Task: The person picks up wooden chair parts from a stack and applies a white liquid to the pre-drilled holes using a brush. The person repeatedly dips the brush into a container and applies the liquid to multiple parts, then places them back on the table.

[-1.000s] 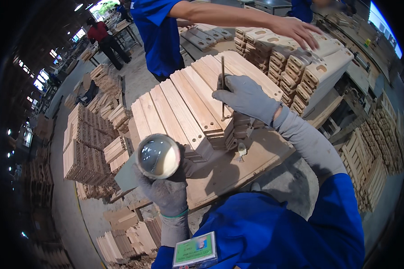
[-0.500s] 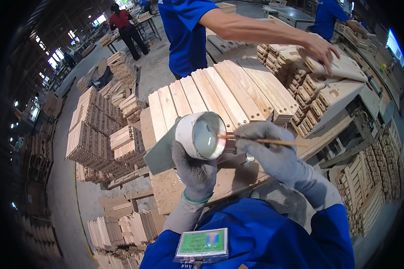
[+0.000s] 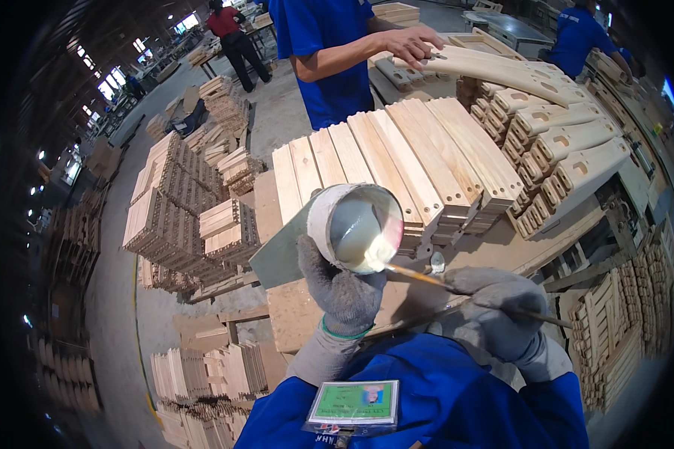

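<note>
Cup [image 3: 354, 227] is clasped by the left hand [image 3: 344, 295], stick [image 3: 418, 276] pinched by the right hand [image 3: 500, 310].

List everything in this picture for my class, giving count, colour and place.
Cup: one, whitish, centre
Paste: one mass, cream, inside cup
Stick: one, brown, tip at cup's rim
Flat panel: one, grey-green, left of cup
Table: one, brown, below cup
Drilled boards: many, pale wood, on table
Slotted pieces: many, pale wood, right of boards
Wood stacks: several, light brown, left, lower left and far right
Co-worker: one, blue shirt, beyond boards
Other people: at least two, red and blue tops, background
Badge: one, green and white, person's chest
Left grip: one, grey-gloved, holding cup
Right grip: one, grey-gloved, holding stick
</note>
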### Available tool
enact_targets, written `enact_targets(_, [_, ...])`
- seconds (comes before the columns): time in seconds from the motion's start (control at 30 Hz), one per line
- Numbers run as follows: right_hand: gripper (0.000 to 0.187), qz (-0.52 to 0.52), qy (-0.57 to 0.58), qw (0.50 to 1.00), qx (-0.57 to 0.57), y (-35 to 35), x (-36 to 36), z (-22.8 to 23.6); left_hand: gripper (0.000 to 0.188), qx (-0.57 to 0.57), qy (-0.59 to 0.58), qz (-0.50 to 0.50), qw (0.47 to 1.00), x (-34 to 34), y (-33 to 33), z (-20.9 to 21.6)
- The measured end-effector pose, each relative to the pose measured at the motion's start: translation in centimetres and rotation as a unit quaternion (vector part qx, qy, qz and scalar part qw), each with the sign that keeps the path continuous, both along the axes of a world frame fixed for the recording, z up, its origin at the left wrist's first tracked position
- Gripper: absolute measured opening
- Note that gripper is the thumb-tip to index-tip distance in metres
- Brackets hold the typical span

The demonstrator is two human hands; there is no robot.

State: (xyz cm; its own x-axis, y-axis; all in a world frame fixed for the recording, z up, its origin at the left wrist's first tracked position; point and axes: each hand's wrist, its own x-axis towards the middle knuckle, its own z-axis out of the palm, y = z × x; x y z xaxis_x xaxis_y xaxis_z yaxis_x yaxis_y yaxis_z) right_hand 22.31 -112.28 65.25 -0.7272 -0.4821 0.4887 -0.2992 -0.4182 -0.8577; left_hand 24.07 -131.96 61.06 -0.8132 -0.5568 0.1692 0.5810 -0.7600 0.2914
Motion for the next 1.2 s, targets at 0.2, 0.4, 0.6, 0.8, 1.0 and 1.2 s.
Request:
enact_targets(0.2, [0.015, -0.005, 0.076, 0.978, 0.196, -0.3, 0.4, -0.3, 0.046, -0.062, 0.035, -0.001, 0.997, 0.2, 0.6, 0.0])
enact_targets(0.4, [0.018, -0.032, -0.121, 0.99, -0.061, -0.8, -0.7, 0.6, 0.044, -0.492, -0.123, 0.268, 0.819, -1.4, 0.9, -2.6])
enact_targets(0.6, [0.031, -0.229, -0.02, 0.957, 0.177, -0.5, -11.7, 4.3, 0.045, 0.033, -0.086, -0.092, 0.992, -0.7, -0.4, 0.0])
enact_targets(0.8, [0.046, -0.246, 0.082, 0.883, 0.391, -1.5, -16.4, 1.4, 0.046, 0.023, -0.061, -0.089, 0.994, 0.0, -1.9, 0.0])
enact_targets(1.0, [0.043, -0.258, 0.198, 0.836, 0.442, -2.8, -16.7, -0.8, 0.045, 0.004, -0.053, -0.051, 0.997, 0.9, -2.3, -0.1])
enact_targets(1.2, [0.041, -0.325, 0.167, 0.834, 0.414, -2.0, -16.3, 1.1, 0.05, -0.118, -0.107, 0.047, 0.986, 0.9, -1.9, 0.4])
